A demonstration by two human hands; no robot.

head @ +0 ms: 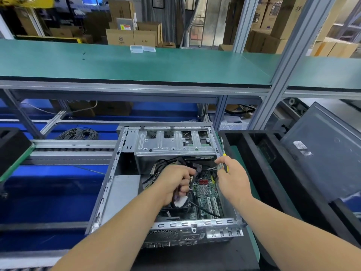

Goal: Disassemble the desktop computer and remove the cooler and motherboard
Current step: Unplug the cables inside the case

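Left hand [175, 182] is gripping a cable bundle [187, 180], clearing the motherboard [207, 192], while right hand [232, 178] is holding a yellow-handled screwdriver [224, 161] ready.

The desktop computer [166, 184] lies on its side with the side panel off, an open grey metal case whose port-studded rear plate faces the viewer. Inside the case, the green motherboard [208, 194] lies flat against the right-hand part of the floor, with white slots near the rear plate. The black cooler [180, 207] sits just left of those slots, partly hidden by loose cables.
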